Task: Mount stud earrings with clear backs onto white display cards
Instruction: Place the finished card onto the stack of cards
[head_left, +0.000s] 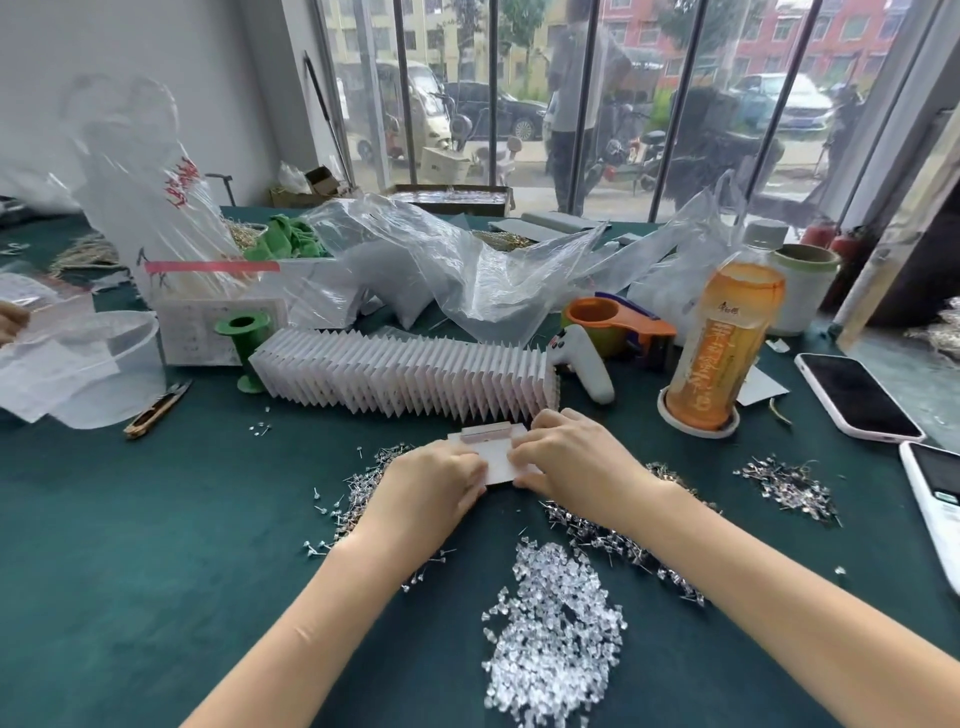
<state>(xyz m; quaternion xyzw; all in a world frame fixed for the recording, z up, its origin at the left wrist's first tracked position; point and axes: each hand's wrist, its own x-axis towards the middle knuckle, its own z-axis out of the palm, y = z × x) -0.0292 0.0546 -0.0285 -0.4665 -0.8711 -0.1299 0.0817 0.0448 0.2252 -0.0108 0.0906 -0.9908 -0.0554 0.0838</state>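
A white display card (493, 457) is held just above the green table (156, 519), pinched at its left edge by the left hand (431, 483) and at its right edge by the right hand (566, 457). Stud earrings (613, 540) and clear backs (556, 634) are heaped nearby.

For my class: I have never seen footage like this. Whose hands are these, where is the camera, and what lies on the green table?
There is one picture, from a camera worn on a person's head, looking down at their own bare hands. The left hand and right hand together hold a white display card. Beyond it stands a long row of finished cards. On the green cloth lie heaps of stud earrings and, nearest the camera, a pile of clear backs. A drink bottle and a phone stand to the right.
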